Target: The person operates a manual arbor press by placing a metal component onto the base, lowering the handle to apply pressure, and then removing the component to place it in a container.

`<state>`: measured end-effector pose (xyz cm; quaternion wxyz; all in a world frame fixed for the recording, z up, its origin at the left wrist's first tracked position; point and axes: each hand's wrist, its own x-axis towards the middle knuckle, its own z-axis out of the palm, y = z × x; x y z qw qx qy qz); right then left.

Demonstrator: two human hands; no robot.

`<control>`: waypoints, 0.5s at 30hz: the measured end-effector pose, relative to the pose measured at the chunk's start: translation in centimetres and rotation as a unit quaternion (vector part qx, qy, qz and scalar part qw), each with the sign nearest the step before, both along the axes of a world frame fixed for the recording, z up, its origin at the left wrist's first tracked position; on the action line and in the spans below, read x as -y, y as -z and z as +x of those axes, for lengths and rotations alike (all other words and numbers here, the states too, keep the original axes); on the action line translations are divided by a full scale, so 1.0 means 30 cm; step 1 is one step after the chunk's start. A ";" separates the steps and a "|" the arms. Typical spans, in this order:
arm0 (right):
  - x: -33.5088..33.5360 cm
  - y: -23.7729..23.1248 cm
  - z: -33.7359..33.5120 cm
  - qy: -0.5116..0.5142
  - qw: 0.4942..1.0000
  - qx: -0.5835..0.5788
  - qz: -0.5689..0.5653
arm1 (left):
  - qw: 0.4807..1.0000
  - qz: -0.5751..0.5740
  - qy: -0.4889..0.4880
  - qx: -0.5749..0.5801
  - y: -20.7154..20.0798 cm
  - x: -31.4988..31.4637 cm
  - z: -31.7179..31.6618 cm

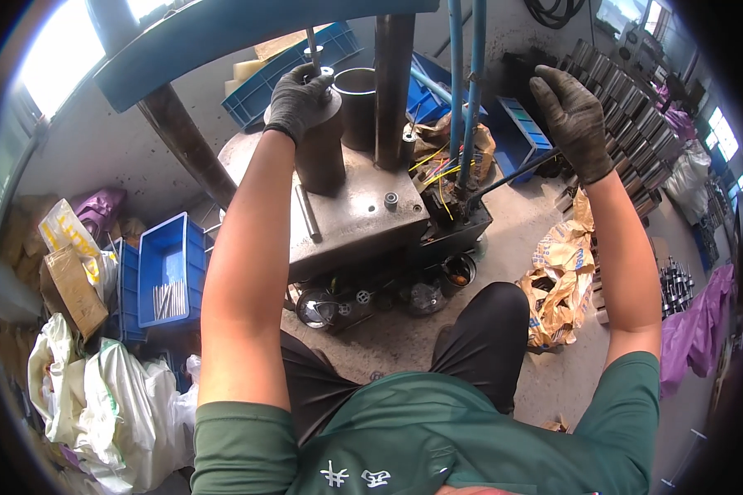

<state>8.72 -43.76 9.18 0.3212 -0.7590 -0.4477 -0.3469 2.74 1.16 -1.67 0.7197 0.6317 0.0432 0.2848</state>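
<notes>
Your left hand [299, 101] curls over the cylinder [320, 162], grasp unclear, while your right hand [573, 122], loosely open, hangs near the lever [516, 174].

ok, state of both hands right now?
Left hand: fingers curled at the top of the dark upright cylinder; whether it grips anything can't be told.
Right hand: open, raised by the lever, nothing visibly held.

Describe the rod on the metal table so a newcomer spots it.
Find the metal table beyond the knees. Near the base of the upright cylinder under the left hand lies the rod: long and slender, unlike the short ring to its right.
</notes>
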 end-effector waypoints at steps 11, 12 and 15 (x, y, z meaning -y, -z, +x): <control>-0.004 -0.014 -0.026 0.131 0.984 0.059 -0.107 | 0.927 0.291 -0.183 0.147 0.042 0.090 -0.068; 0.007 -0.004 -0.041 0.136 0.981 0.059 -0.122 | 0.909 0.325 -0.204 0.164 0.057 0.131 -0.102; 0.084 0.036 -0.125 0.085 0.989 0.070 -0.094 | 0.964 0.212 -0.063 0.149 0.098 0.343 -0.302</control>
